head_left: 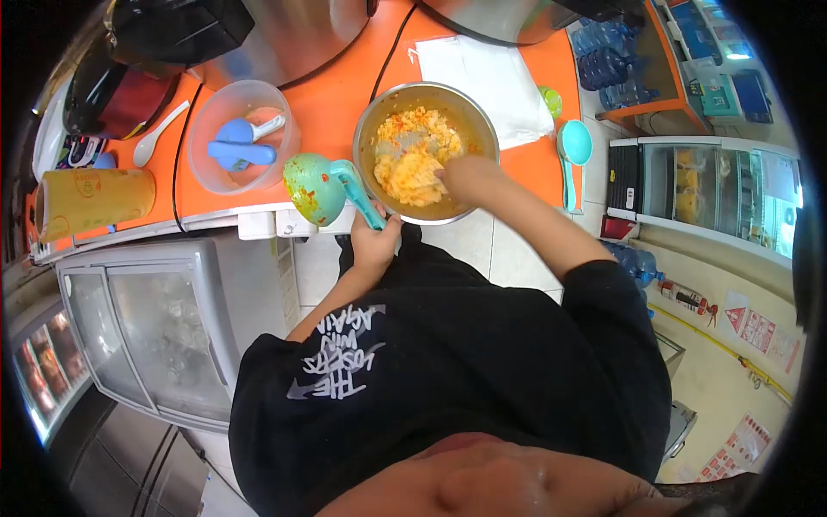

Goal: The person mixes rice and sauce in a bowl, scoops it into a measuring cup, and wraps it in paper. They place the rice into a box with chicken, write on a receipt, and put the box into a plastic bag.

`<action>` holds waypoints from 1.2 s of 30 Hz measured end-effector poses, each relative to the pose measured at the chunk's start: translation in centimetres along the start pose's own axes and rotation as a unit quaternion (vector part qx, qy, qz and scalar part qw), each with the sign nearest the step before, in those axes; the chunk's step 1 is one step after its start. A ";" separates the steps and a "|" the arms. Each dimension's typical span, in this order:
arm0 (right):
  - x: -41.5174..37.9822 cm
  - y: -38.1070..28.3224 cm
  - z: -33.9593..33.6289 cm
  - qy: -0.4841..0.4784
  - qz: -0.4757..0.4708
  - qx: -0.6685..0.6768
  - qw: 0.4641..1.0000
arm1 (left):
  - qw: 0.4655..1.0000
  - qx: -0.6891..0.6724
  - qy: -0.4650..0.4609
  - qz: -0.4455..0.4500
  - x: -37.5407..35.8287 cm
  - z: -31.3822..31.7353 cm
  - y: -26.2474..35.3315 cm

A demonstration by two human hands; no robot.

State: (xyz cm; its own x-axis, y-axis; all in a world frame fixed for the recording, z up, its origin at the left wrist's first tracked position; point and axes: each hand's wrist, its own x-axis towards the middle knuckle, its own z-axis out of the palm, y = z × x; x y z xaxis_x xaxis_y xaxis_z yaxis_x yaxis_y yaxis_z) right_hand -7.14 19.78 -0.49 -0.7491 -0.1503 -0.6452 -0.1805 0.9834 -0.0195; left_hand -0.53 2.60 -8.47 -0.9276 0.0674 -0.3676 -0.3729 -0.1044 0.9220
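My left hand is closed round the turquoise handle of a ladle, just left of the metal mixing bowl. Orange-red sauce smears the ladle's pale green cup. The mixing bowl stands at the table's near edge and contains a yellow, crumbly food mixture with orange-red streaks. Over the bowl's right side, my right hand reaches in with curled fingers at the mixture. Motion blurs those fingers, and whatever they grip is hidden.
A clear plastic tub holds blue and white scoops. Left of it lie a white spoon and a yellowish roll. White sheets lie behind the bowl; another turquoise ladle rests at the orange table's right edge.
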 end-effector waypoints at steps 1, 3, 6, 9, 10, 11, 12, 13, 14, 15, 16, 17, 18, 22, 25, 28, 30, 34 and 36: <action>-1.6 0.0 -4.5 -0.011 0.073 0.026 0.997 | 1.000 0.017 -0.002 0.019 0.3 -0.2 -0.2; -2.1 0.0 -6.7 -0.030 0.137 0.042 0.989 | 0.999 0.025 0.009 0.031 -0.3 0.4 0.0; 1.6 -1.0 -4.8 0.048 0.035 -0.130 0.990 | 0.997 -0.081 0.001 -0.007 -0.5 0.9 1.6; 7.2 -3.3 8.7 0.432 -0.021 -0.186 0.882 | 0.997 -0.073 0.011 0.023 0.2 0.6 0.6; 6.4 -3.5 7.6 0.432 -0.026 -0.184 0.883 | 0.998 0.001 0.024 0.053 0.3 0.2 0.6; 5.5 -2.9 6.5 0.474 -0.152 0.042 0.867 | 0.993 0.075 0.035 0.080 0.3 -0.2 0.5; 3.9 -2.1 4.3 0.481 -0.267 0.264 0.792 | 0.993 0.074 0.040 0.077 0.4 -0.3 0.3; 2.9 0.5 1.0 0.431 -0.328 0.351 0.764 | 0.997 0.020 0.032 0.067 0.5 -0.3 -0.1; 1.6 1.5 -3.9 0.298 -0.153 0.096 0.937 | 0.997 -0.035 0.025 0.057 0.5 -0.3 -0.4; 0.7 2.4 -7.5 0.129 0.044 -0.176 0.975 | 0.998 -0.009 0.026 0.065 0.6 -0.4 -0.6; 0.4 4.6 -8.4 0.104 0.038 -0.168 0.980 | 0.997 -0.011 0.031 0.067 0.4 -0.2 -0.4; 0.1 6.2 -8.0 0.049 0.005 -0.034 0.998 | 0.997 -0.037 0.032 0.058 0.3 0.1 0.2; 0.4 7.1 -6.7 0.052 0.003 -0.037 0.998 | 0.996 -0.063 0.032 0.050 0.3 0.4 0.5; -0.4 5.9 -4.8 0.113 -0.146 0.114 0.976 | 0.995 -0.007 0.016 0.102 0.1 1.5 1.7; -3.8 0.6 -8.8 0.108 -0.107 0.070 0.986 | 0.990 0.081 -0.009 0.111 0.1 3.0 4.2; -4.7 1.1 -9.0 0.140 -0.123 0.035 0.982 | 0.969 0.176 0.009 0.176 0.3 3.9 6.5; -4.5 2.4 -8.3 0.228 -0.202 0.070 0.950 | 0.977 0.160 0.016 0.138 0.7 3.9 7.5; -2.4 5.2 -5.7 0.218 -0.256 0.216 0.916 | 0.980 0.177 0.013 0.090 1.2 2.6 9.8; -0.6 7.1 -3.3 0.211 -0.271 0.271 0.899 | 0.979 0.201 0.007 0.038 2.6 0.8 8.6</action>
State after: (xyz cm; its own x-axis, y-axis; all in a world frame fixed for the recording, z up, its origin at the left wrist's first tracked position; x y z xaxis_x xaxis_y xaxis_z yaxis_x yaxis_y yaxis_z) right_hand -10.11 26.51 2.29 -0.8402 -0.5358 -0.0837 -0.3404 0.6412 -0.6877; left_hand -6.08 2.69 -1.40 -0.9536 0.0617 -0.2948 -0.2655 0.2901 0.9194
